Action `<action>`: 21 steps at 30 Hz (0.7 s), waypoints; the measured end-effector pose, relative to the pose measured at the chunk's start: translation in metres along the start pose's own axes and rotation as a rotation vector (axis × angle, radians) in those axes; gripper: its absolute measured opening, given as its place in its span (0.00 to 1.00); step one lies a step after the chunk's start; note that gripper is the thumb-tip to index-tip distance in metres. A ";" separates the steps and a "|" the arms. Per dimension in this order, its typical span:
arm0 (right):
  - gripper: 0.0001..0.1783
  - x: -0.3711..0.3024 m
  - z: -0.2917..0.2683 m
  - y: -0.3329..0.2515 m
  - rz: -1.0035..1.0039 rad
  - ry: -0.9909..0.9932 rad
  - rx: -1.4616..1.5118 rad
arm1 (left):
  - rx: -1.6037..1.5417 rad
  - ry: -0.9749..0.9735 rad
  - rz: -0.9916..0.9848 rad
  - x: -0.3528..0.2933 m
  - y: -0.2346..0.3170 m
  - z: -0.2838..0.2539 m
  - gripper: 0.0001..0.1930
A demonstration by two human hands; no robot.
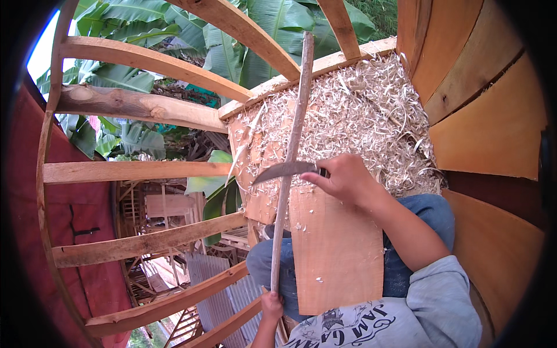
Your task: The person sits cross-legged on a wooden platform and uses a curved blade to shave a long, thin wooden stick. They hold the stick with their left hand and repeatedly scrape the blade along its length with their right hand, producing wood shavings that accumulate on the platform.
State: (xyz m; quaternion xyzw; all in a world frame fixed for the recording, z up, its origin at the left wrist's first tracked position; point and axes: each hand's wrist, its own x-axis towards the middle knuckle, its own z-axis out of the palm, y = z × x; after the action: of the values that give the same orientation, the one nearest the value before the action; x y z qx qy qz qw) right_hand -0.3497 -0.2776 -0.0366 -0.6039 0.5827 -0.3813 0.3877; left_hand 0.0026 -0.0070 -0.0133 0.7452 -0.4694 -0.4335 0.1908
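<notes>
R hand [347, 180] closed on knife [283, 169] hdl, blade across stick [297, 119], ctr-left, running near to far; L hand [271, 305] clenched round its near end; poss. L knee [259, 264] cut if blade skids nearward.

The stick [299, 117] is grey-brown, paler in its lower part. The knife [299, 167] across it has a dark grey blade. Right of the stick, the shavings [371, 116] are cream-white, the board [337, 249] is light tan, and the shirt [444, 298] is pale grey with dark print. To its left, the sheet [40, 203] is dark red, the leaves [267, 32] green.
</notes>
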 end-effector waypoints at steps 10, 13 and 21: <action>0.35 -0.011 0.011 -0.008 -0.221 0.097 -0.035 | 0.062 0.032 0.019 -0.003 -0.004 -0.001 0.36; 0.36 0.022 -0.028 0.022 0.198 0.279 0.254 | 0.055 0.041 0.040 0.003 -0.006 0.001 0.39; 0.33 -0.001 -0.010 -0.012 0.136 -0.024 0.032 | 0.192 0.083 0.046 -0.005 0.004 0.005 0.39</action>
State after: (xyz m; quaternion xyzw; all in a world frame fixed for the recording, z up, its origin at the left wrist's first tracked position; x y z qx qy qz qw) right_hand -0.3537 -0.2768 -0.0217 -0.5612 0.6116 -0.3562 0.4291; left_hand -0.0048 -0.0039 -0.0107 0.7663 -0.5176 -0.3508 0.1478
